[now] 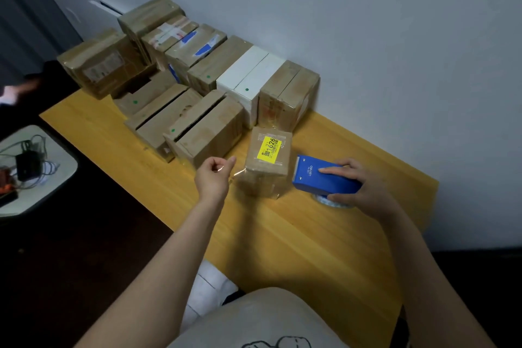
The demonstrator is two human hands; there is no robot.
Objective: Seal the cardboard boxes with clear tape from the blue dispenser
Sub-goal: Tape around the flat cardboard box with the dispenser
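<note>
Yellow wood counter [282, 234] against a pale wall, viewed from above over two bare forearms. At the near middle, a small cardboard box [268, 167] with a yellow label [270, 149] marked 1626, standing on the counter between the hands. Just beside it on the right, the blue tape dispenser [319, 178], toothed edge toward the box, gripped by the right hand [364, 189], fingers curled over the blue body, with the clear tape roll [330, 202] beneath. On the other side, the left hand [213, 178], thumb and forefinger closed in a pinch on a glinting strip of clear tape [239, 173], seemingly running to the box's lower left corner; impossible to tell whether already stuck down there. Glossy wrinkles on the small box's front, suggesting tape partly laid.

Behind, along the wall, a back row of cardboard boxes [175, 34], shiny and apparently wrapped, plus two white boxes [248, 73]. In front of those, three brown boxes [197, 127] with dark gaps between their top flaps, apparently unsealed.

Judging by this: back row likely finished, small box in progress, three gaping boxes yet to seal.
</note>
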